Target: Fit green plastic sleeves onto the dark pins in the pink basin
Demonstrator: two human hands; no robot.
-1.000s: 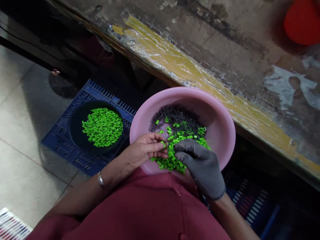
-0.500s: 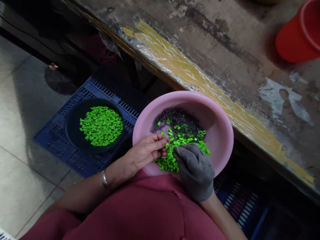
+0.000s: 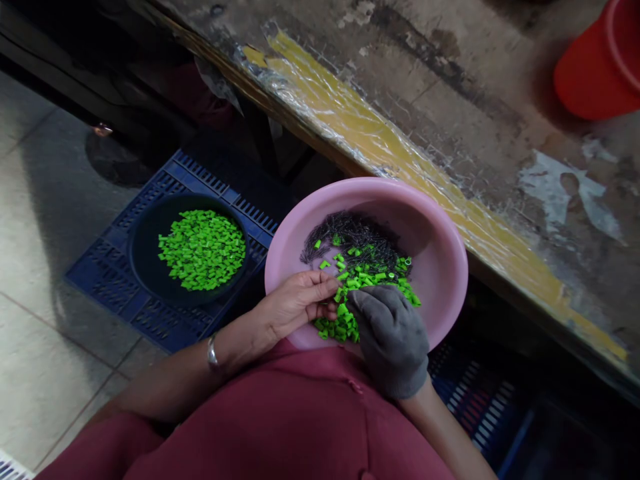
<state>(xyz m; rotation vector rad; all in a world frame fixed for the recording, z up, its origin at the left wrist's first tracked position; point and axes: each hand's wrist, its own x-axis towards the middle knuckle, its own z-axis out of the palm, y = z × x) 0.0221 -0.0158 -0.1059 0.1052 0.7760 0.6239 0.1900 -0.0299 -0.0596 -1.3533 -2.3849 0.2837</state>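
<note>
A pink basin rests on my lap against the bench edge. It holds small green plastic pieces mixed with a heap of thin dark wire springs. My bare left hand reaches over the near rim, its fingers curled and pinched together at the green pieces. My right hand, in a grey glove, lies closed over the pile right beside it, fingertips meeting the left hand's. What either hand pinches is too small to make out.
On the floor to my left a dark round bowl with several green pieces sits on a blue slatted crate. A worn bench with a yellow taped edge runs ahead, with a red bucket on it.
The view shifted slightly and the red bucket came further into view. Both hands stayed together at the green pieces, with the gloved hand drawn a little nearer my body.
</note>
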